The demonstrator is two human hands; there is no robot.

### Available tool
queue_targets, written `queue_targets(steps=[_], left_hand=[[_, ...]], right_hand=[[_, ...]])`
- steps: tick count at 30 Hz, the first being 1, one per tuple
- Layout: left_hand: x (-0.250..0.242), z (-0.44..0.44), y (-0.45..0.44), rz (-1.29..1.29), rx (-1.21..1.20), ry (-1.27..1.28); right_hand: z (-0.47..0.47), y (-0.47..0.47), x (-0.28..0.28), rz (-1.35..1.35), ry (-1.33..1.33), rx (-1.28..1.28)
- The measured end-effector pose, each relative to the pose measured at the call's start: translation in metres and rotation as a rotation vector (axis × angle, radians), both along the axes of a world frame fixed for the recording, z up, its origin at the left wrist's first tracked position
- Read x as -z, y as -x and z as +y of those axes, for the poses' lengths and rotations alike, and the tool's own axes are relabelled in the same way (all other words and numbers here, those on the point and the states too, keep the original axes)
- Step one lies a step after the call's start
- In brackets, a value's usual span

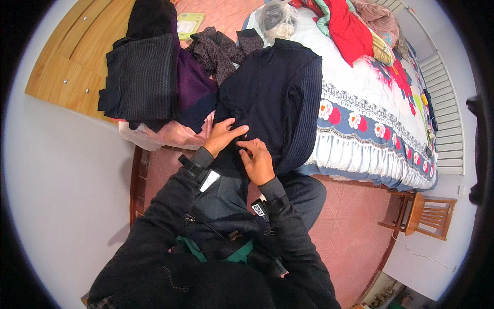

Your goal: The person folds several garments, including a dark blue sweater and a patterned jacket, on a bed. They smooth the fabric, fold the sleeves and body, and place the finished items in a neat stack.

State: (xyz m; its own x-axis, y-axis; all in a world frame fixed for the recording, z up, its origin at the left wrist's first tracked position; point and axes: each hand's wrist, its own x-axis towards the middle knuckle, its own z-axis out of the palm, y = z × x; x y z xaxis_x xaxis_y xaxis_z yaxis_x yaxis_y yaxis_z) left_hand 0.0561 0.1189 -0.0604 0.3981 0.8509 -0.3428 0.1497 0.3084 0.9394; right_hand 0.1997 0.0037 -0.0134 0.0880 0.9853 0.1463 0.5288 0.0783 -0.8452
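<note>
A dark navy knit garment (262, 89), probably a sweater or cardigan, lies spread before me, its near end reaching over my lap. One side shows a ribbed sleeve or panel (307, 112). My left hand (224, 137) rests on the garment's near left part, thumb stretched to the right; its other fingers are partly hidden in the dark cloth. Close by on the right, my right hand (257, 160) has its thumb and bent index finger at the same spot, seemingly pinching the fabric. Small details between the fingertips are too dark to make out.
A folded dark textured garment (146, 77) lies on purple cloth (193, 77) at left, near a wooden cabinet (73, 65). Beyond are a patterned brown garment (216, 52) and a plastic bag (276, 19). The bed's floral cover (359, 104) is at right, a wooden chair (420, 216) lower right.
</note>
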Motion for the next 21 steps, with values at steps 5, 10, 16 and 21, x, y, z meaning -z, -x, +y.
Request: queue_targets(steps=[5,10,16,21], left_hand=[[0.003,-0.009,0.02,0.093,-0.025,-0.138],[-0.009,-0.021,0.036,-0.192,-0.228,0.151],[-0.023,-0.039,0.036,-0.473,-0.2,0.332],[-0.037,-0.012,0.042,0.169,-0.033,-0.193]], right_hand=[[0.003,-0.004,0.013,0.308,0.135,0.063],[0.005,-0.001,0.018,0.695,0.409,0.162],[0.018,0.001,0.03,1.03,0.579,0.202],[0.025,0.004,0.043,1.069,0.33,0.166]])
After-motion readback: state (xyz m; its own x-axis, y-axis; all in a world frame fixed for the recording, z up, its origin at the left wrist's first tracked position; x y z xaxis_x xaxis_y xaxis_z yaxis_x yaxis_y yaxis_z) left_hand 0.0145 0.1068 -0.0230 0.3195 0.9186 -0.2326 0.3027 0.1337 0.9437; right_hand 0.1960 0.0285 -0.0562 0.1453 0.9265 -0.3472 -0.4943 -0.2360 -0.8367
